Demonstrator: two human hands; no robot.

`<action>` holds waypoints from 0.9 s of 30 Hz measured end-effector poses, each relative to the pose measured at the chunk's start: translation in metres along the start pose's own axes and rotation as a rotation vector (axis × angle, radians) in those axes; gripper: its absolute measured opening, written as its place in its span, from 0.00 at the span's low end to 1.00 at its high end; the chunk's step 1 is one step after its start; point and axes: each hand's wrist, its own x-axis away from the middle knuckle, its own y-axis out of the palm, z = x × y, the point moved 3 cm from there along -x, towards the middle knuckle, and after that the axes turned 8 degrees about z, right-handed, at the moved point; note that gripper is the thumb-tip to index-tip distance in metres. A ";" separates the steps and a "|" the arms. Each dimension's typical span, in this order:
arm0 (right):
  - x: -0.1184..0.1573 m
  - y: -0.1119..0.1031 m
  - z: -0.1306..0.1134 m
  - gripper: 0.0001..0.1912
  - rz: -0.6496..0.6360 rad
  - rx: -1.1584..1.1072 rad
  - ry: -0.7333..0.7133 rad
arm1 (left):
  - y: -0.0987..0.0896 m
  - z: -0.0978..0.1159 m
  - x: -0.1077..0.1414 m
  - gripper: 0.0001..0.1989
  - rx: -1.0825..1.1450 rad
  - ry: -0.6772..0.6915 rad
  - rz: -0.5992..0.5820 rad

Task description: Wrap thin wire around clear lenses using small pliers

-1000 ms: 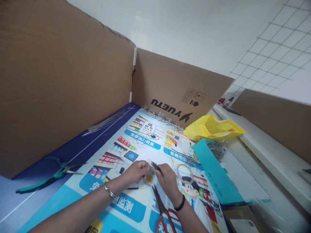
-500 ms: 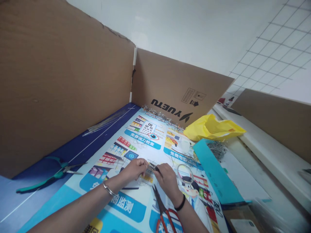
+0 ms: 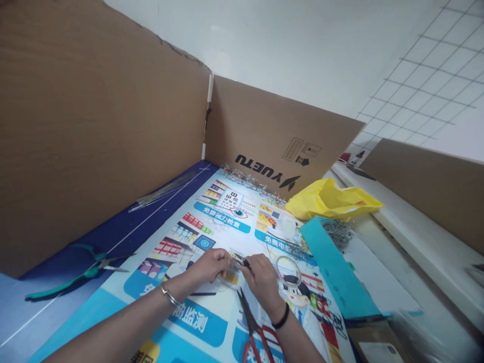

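Over the middle of the printed sheet, my left hand [image 3: 214,264] pinches a thin wire piece [image 3: 231,258], whose full shape is too fine to make out. My right hand [image 3: 262,282] is closed around small dark-jawed pliers [image 3: 239,259], their tips at the wire close to my left fingertips. The pliers' handles are mostly hidden in my palm. Just below my right hand lies a pair of red-handled scissors [image 3: 250,318], blades pointing up toward my hands. A round wire ring [image 3: 288,257] rests on the sheet to the right.
Green-handled snips [image 3: 93,269] and long thin wires [image 3: 166,190] lie at left. Wire pieces [image 3: 249,180] line the back cardboard wall [image 3: 272,126]. At right are a yellow bag [image 3: 333,199], a teal box flap [image 3: 336,267] and a grey wire heap [image 3: 339,234].
Both hands keep nearly the same place and hold. The pliers' tips and my left fingers have shifted only very slightly.
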 end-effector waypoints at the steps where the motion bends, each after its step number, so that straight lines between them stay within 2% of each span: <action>1: 0.000 0.000 0.000 0.08 -0.002 -0.007 -0.002 | 0.000 0.000 0.000 0.03 -0.001 -0.001 -0.005; 9: 0.001 -0.001 0.000 0.09 0.021 0.001 -0.025 | 0.000 0.002 0.003 0.04 -0.008 -0.014 -0.032; 16: 0.000 -0.001 -0.002 0.09 -0.017 0.009 -0.061 | -0.002 0.000 0.000 0.04 -0.008 -0.012 0.004; 23: -0.001 -0.001 -0.004 0.08 -0.070 0.055 -0.088 | -0.005 -0.001 -0.001 0.08 -0.004 0.002 0.030; 27: -0.002 -0.001 -0.005 0.09 -0.075 0.078 -0.086 | -0.004 -0.002 -0.002 0.06 -0.003 0.002 0.033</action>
